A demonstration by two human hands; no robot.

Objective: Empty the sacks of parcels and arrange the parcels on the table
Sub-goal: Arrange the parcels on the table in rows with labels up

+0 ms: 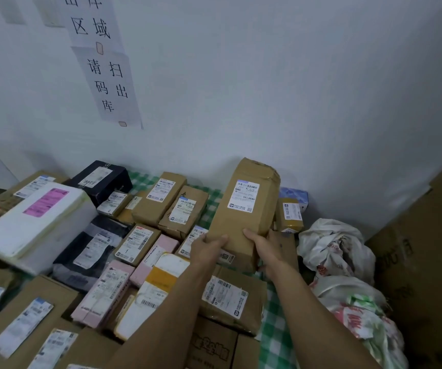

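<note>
The brown parcel (243,225) is long and wrapped in tape, and it is held at its near end, with the rest of it rising up and away from the grip toward the wall. Its white shipping label faces the camera, above the two thumbs. The left hand (207,250) grips the near left corner, thumb on the top face and fingers curled under the edge. The right hand (261,245) clasps the near right side, thumb laid on the top face and fingers wrapped behind, out of sight. Both forearms reach forward from the bottom of the view, wrists fairly straight.

Whether the parcel's near end rests on the parcels below cannot be told. Directly beneath the forearms lies a flat brown parcel (230,296) on the table (273,328), which has a green checked cloth. Left of the grip, many parcels lie packed side by side: a pink parcel (102,294), a white foam box (36,222) and a black box (102,179). Just beyond the right hand stands a small taped box (290,214). Further right, a crumpled white sack (331,246) lies on the table beside a big cardboard box (422,262).
</note>
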